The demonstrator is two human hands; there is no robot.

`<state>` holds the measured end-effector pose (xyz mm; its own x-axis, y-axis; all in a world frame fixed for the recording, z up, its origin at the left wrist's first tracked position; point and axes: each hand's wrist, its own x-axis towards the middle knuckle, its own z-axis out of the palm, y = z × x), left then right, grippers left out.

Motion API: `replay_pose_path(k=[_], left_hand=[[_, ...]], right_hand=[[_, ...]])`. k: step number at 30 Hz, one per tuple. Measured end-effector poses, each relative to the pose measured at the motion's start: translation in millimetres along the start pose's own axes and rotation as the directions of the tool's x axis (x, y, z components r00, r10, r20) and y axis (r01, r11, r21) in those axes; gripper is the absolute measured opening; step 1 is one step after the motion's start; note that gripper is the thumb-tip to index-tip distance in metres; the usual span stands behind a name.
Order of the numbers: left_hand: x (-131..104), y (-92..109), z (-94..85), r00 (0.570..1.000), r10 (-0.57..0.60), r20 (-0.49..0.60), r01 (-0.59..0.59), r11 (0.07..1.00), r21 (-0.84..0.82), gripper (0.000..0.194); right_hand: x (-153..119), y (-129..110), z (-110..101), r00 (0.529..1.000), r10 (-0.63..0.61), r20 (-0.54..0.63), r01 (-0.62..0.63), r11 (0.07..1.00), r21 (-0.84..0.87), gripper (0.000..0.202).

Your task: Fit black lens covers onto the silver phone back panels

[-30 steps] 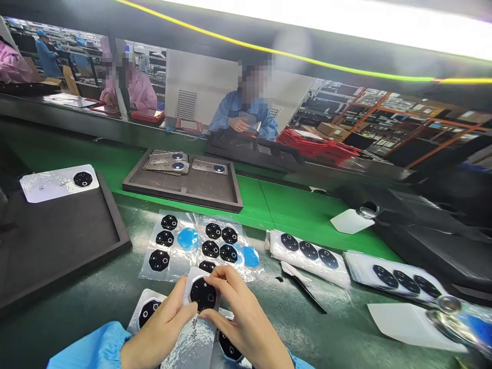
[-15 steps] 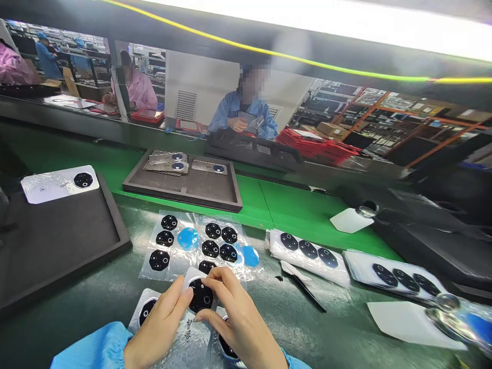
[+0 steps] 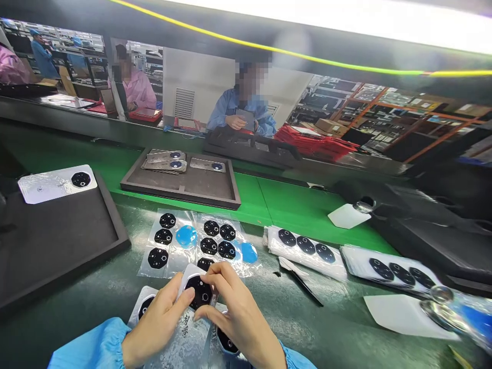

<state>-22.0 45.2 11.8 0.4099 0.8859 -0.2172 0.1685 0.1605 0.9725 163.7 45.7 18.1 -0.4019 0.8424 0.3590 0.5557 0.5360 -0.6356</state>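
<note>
My left hand (image 3: 157,318) is closed on the left edge of a silver phone back cover (image 3: 179,348), its thumb on the round black camera sticker (image 3: 200,293). From the other side, my right hand (image 3: 240,312) grips the cover's right edge, with fingers at the top of the sticker and the thumb below it. Another back cover with a black disc (image 3: 145,306) pokes out left of my left hand. A further black disc (image 3: 226,341) lies partly under my right hand. Beyond my fingers is a clear sheet (image 3: 148,264) bearing several black stickers and blue patches.
A dark tray (image 3: 57,251) with one cover (image 3: 49,187) stands at left; another tray (image 3: 215,189) holds several covers at the back. Right are two stacks of sticker sheets (image 3: 334,269), a thin black tool (image 3: 307,289) and white cards (image 3: 400,312). A person (image 3: 242,110) sits opposite.
The whole view has shifted slightly. Both hands keep their hold on the back cover, with only a tiny change in its tilt. The person opposite has turned the item in their hands.
</note>
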Motion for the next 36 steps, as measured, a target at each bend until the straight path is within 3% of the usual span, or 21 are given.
replay_pose_path(k=[4,7,11,16,23,29,36], left_hand=[[-0.5,3.2,0.8,1.000,-0.006,0.010,0.006,1.000,0.029,0.042],[-0.7,6.1,-1.1,1.000,-0.007,-0.020,0.007,1.000,0.018,0.042],[0.7,3.6,-6.0,0.996,-0.051,-0.073,0.046,0.996,-0.070,0.042],[4.3,-5.2,-8.7,0.982,-0.102,-0.156,0.078,0.985,-0.153,0.044],[6.4,-2.2,-8.6,0.990,-0.062,-0.128,0.030,0.971,-0.239,0.035],[12.1,-5.3,-8.0,0.997,-0.063,-0.043,0.049,0.962,-0.268,0.042],[11.2,-0.7,-10.3,0.997,-0.079,-0.017,0.075,0.983,-0.169,0.048]], right_hand=[[2.8,1.0,-1.5,1.000,0.000,0.001,0.000,1.000,0.013,0.035],[3.3,3.9,-2.9,0.997,-0.006,-0.082,0.009,1.000,0.027,0.031],[-0.3,7.3,-2.7,0.965,0.166,-0.201,-0.147,0.983,0.108,0.020],[-4.6,8.3,4.8,0.901,0.431,-0.050,-0.386,0.848,0.363,0.032],[-2.0,2.1,12.2,0.864,0.475,0.167,-0.447,0.572,0.688,0.047],[0.4,-1.3,13.2,0.850,0.494,0.184,-0.443,0.480,0.757,0.051],[1.7,-3.4,16.4,0.822,0.547,0.159,-0.427,0.407,0.807,0.055]])
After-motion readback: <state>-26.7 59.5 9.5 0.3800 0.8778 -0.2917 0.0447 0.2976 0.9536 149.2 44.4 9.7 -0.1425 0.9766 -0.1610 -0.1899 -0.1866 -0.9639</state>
